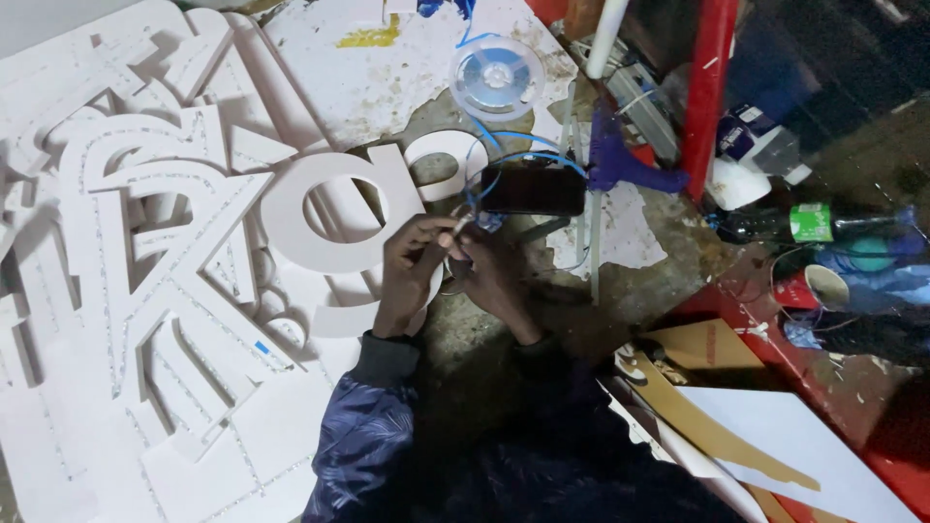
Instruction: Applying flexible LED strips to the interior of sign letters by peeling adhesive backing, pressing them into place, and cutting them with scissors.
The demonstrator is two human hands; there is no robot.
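both hands, left hand [412, 261] and right hand [489, 266], pinch a blue wire [477, 184] over white foam letters [329, 208].

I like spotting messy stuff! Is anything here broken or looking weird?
Yes. The white paper covering on the worktable is torn and peeling, with bare grey patches and a yellow stain. Beside both hands, a thin blue wire lies in tangled loops.
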